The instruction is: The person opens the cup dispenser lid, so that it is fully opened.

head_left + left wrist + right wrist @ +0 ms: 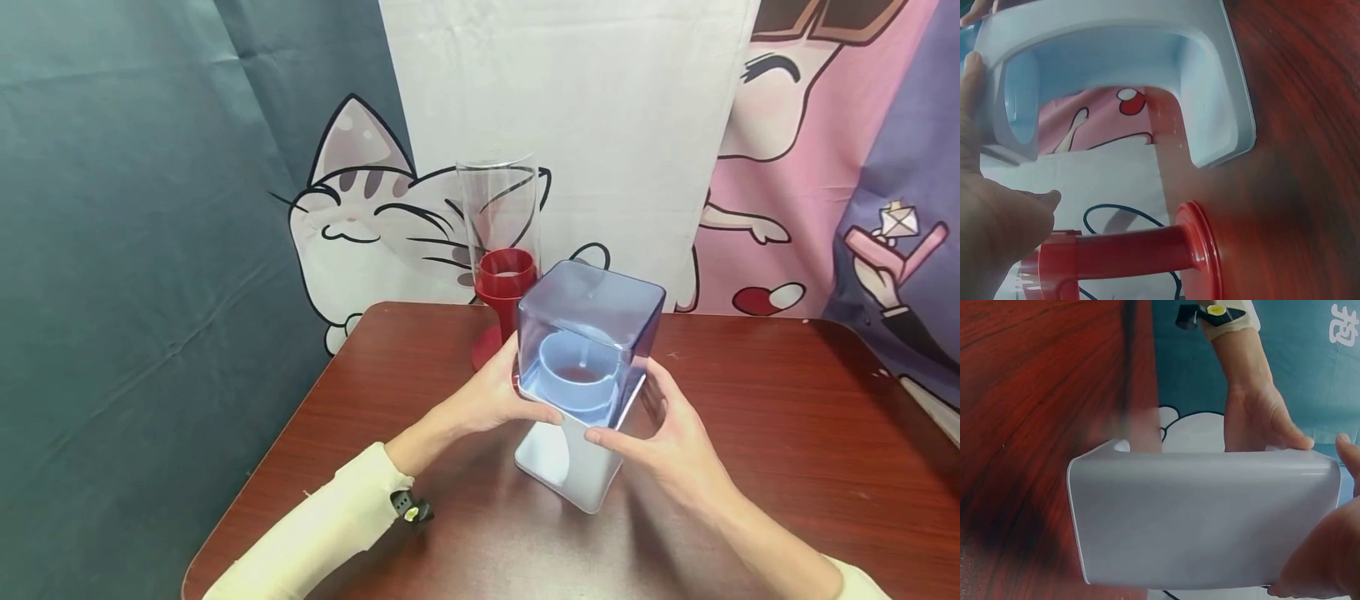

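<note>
Both hands hold a pale blue-white dispenser-like stand (592, 475) topped by a blue-tinted clear square container (592, 300). A round light-blue collar (573, 390) shows through the container's walls. My left hand (491, 398) grips the upper left side, its thumb on the front edge. The right hand (682, 450) holds the opposite side, its thumb also on the front. In the left wrist view, the stand's arched opening (1210, 94) is visible. The right wrist view shows its smooth outer wall (1197, 519). Whether its base touches the table cannot be told.
Behind the stand, a red pedestal (508, 321) carries a tall clear cylinder (498, 208), close to my left hand. The brown wooden table (420, 367) ends at a printed cloth backdrop (600, 100). A teal curtain (150, 208) hangs along the left side.
</note>
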`<state>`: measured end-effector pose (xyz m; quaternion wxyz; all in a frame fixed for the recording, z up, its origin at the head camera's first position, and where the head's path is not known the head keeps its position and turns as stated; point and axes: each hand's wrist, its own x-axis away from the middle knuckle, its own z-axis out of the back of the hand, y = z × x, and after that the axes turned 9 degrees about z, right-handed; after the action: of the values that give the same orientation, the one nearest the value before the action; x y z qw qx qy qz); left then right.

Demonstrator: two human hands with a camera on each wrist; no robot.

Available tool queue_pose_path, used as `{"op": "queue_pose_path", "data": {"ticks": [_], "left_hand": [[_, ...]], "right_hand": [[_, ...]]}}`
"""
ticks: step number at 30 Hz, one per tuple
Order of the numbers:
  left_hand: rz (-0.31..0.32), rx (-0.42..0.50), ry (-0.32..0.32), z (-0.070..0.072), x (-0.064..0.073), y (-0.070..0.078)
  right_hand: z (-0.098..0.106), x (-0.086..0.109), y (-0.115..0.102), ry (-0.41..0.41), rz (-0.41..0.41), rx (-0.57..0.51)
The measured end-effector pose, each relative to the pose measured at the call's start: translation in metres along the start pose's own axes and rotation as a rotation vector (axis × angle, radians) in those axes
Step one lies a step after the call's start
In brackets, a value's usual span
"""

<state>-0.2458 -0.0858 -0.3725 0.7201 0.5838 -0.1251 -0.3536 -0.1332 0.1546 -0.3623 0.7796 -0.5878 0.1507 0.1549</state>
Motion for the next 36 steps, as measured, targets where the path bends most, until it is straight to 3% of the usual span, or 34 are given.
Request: {"op": "queue_pose_path", "data": {"ticks": [5, 11, 21, 32, 36], "left_hand": [[-0.008, 0.026, -0.029, -0.009, 0.002, 0.004], [0.035, 0.021, -0.036, -0.015, 0.008, 0.009], [0.083, -0.044, 0.077, -0.024, 0.015, 0.014], [0.108, -0.04, 0.184, -0.035, 0.023, 0.016], [0.112, -0.043, 0.189, -0.036, 0.024, 0.016]], "right_hand": [[-0.001, -0.005, 0.004, -0.021, 0.017, -0.072], [0.0, -0.007, 0.009, -0.06, 0.012, -0.142], [0.005, -0.014, 0.02, -0.1, 0.092, -0.151], [0.008, -0.02, 0.026, -0.151, 0.102, -0.11], [0.008, -0.021, 0.027, -0.161, 0.11, -0.112]]}}
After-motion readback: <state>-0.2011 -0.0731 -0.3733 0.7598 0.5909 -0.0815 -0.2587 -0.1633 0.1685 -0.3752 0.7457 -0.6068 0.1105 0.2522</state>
